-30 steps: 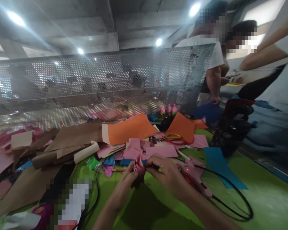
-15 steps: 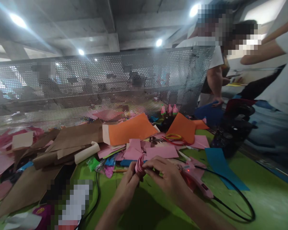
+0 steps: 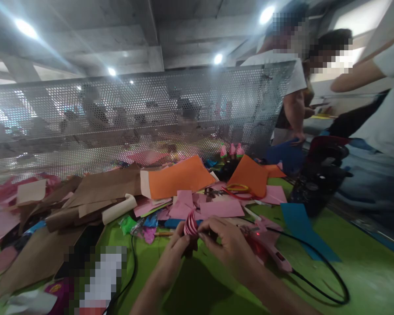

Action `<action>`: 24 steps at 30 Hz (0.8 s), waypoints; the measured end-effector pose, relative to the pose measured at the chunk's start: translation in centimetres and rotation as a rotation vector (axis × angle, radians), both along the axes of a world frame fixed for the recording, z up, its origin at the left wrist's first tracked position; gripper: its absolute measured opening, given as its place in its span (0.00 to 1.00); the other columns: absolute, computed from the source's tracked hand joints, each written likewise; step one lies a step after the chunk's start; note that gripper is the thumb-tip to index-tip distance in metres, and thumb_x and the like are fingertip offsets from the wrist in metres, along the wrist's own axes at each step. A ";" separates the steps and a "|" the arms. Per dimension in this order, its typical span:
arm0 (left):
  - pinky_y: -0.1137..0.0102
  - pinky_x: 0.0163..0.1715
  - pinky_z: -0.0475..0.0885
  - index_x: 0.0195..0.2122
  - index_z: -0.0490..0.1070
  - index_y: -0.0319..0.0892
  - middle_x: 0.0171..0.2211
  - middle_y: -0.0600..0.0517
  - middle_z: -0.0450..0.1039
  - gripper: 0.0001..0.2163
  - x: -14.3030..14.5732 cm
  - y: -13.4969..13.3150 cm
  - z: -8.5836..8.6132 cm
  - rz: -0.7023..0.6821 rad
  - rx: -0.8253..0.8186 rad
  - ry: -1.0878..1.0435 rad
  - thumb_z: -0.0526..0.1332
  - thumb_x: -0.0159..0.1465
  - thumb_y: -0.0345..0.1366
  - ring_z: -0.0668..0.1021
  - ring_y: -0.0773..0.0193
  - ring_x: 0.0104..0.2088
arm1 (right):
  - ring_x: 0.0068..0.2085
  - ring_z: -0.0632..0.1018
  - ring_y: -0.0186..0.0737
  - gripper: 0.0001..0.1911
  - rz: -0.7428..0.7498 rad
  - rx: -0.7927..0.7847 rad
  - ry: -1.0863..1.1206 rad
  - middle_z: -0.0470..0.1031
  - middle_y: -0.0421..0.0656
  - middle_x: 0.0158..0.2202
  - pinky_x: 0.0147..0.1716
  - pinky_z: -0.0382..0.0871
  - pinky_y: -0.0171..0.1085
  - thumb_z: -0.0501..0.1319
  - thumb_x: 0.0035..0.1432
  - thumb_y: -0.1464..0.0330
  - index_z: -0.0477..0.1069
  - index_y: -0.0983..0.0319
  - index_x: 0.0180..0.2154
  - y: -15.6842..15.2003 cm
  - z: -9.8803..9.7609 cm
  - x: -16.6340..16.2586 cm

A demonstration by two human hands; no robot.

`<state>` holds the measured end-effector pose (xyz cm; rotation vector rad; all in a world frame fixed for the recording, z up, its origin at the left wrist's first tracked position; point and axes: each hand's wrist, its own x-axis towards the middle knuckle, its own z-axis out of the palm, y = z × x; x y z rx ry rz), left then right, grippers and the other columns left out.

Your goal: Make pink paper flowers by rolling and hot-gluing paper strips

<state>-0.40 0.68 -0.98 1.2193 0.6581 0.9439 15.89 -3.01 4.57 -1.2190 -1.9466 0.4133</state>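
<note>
My left hand [image 3: 176, 245] is closed around the base of a small pink-and-white striped swirl cone [image 3: 191, 224], its pointed tip upward. It looks made of layered felt or foam sheet, though I cannot tell which. My right hand [image 3: 221, 238] has thumb and forefinger pinched at the cone's right edge, with the other fingers curled. Just right of that hand a pink glue gun [image 3: 277, 253] lies on the green table, its small red light lit and a black cord trailing from it. The cone's underside is hidden by my fingers.
Pink sheets [image 3: 221, 208], orange sheets [image 3: 177, 177] and brown sheets [image 3: 101, 186] lie across the back. Red-and-yellow-handled scissors [image 3: 238, 189] rest among them. A blue strip [image 3: 307, 232] lies right. Behind stands a perforated metal screen [image 3: 134, 113]; people stand at right.
The swirl cone has turned slightly in my left fingers and shows more of its striped side. My right fingers have shifted a little at its edge. The glue gun stays put.
</note>
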 end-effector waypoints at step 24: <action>0.75 0.17 0.53 0.46 0.64 0.40 0.20 0.56 0.70 0.20 -0.4 1.4 -1.8 -0.085 -0.041 -0.155 0.60 0.57 0.46 0.66 0.71 0.17 | 0.35 0.75 0.38 0.04 0.057 0.014 0.123 0.76 0.41 0.34 0.35 0.68 0.35 0.60 0.59 0.74 0.72 0.60 0.35 0.7 0.0 0.5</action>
